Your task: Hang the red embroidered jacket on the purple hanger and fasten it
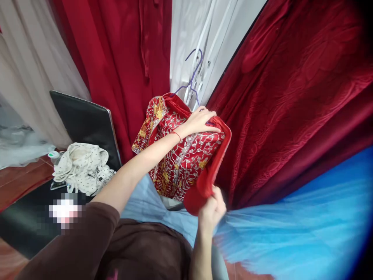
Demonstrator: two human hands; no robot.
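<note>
A red embroidered top (186,159) with silver and gold patterning hangs on a thin purple hanger (191,79) in front of me. My left hand (201,121) reaches across it, fingers closed over the upper edge of the top by the hanger's shoulder. Lower down, my right hand (212,206) is a fist around the plain red edge of the garment, pulling it out toward me. Part of the hanger is hidden inside the cloth and under my left hand.
Dark red cloth (122,58) hangs behind, and a patterned red drape (285,97) fills the right. Blue tulle (305,225) spreads at lower right. To the left, a black chair (84,124) holds a white dotted cloth (84,163). White rods (215,42) stand behind the hanger.
</note>
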